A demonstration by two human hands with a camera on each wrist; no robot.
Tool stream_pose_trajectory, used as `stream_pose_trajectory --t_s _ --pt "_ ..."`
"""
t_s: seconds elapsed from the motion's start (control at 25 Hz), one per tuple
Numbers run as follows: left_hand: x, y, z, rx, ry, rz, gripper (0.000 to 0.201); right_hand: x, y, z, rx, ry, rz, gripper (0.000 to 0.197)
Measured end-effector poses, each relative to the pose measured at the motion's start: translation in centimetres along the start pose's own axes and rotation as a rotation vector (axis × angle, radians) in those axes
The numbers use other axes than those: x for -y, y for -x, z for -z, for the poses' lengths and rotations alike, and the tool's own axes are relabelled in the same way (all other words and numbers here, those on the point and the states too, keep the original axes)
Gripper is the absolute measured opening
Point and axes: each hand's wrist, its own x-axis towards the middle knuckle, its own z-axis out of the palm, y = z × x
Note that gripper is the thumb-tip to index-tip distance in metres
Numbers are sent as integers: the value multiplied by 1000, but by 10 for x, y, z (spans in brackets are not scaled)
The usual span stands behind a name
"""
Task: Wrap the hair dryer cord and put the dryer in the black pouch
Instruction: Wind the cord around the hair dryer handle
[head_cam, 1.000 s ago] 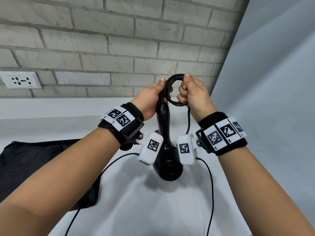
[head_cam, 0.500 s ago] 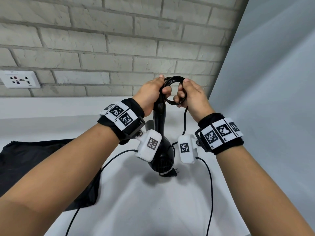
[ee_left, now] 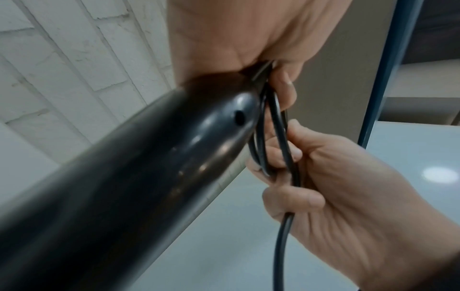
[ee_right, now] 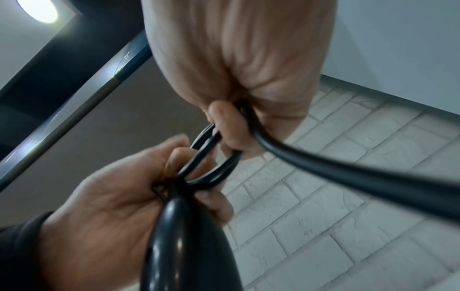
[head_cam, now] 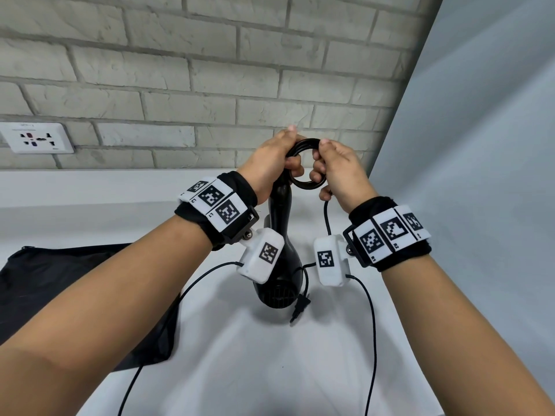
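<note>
The black hair dryer (head_cam: 279, 280) hangs handle-up above the white counter. My left hand (head_cam: 285, 154) grips the top of its handle (ee_left: 149, 177) together with one side of a small coil of black cord (head_cam: 306, 183). On the coil's other side my right hand (head_cam: 326, 163) pinches the loops, and the loose cord (ee_right: 348, 173) runs out under its little finger. The plug (head_cam: 300, 307) dangles beside the dryer's grille. The black pouch (head_cam: 60, 295) lies flat on the counter at the left, partly under my left forearm.
A grey brick wall (head_cam: 210, 85) stands close behind my hands, with a white socket (head_cam: 36, 141) at its left. A pale panel (head_cam: 480, 145) closes the right side. Thin black camera cables (head_cam: 372, 325) hang from both wrists.
Both hands have risen a little. More cord has gone onto the coil, and the plug has come up to hang beside the dryer's body. The dryer has turned, so its grille faces me.
</note>
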Motion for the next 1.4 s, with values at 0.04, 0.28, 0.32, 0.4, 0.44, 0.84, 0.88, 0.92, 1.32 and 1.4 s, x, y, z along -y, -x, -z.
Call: stream_pose_trajectory --t_s 0.04,0.28,0.32,0.4,0.44,0.84,0.88,0.92,1.32,1.4 --pt "1 1 0 11 -42 -20 24 0 -1 -1 -10 -2 -14 34" --pt "7 3 -2 8 -114 -62 27 6 -2 -6 -33 -185 -19 37" --pt "6 3 -2 6 -127 -63 30 7 -2 -6 -32 -195 -17 37" --pt "6 2 -3 24 -148 -60 33 6 -2 -4 -40 -181 -7 37" --pt "6 2 -4 34 -154 -52 34 6 -2 -2 -48 -163 0 37" --pt "-3 10 -7 106 -105 -2 41 2 -4 5 -21 -128 13 38" --pt "-2 9 -7 116 -73 6 41 2 -6 6 -27 -120 2 38" --pt "-2 9 -8 122 -42 19 41 2 -6 6 -35 -119 -11 37" --pt "5 -2 -1 -3 -3 79 40 -61 6 17 45 103 10 26" --pt "4 -7 6 -95 17 62 40 -85 9 16 113 184 -13 29"
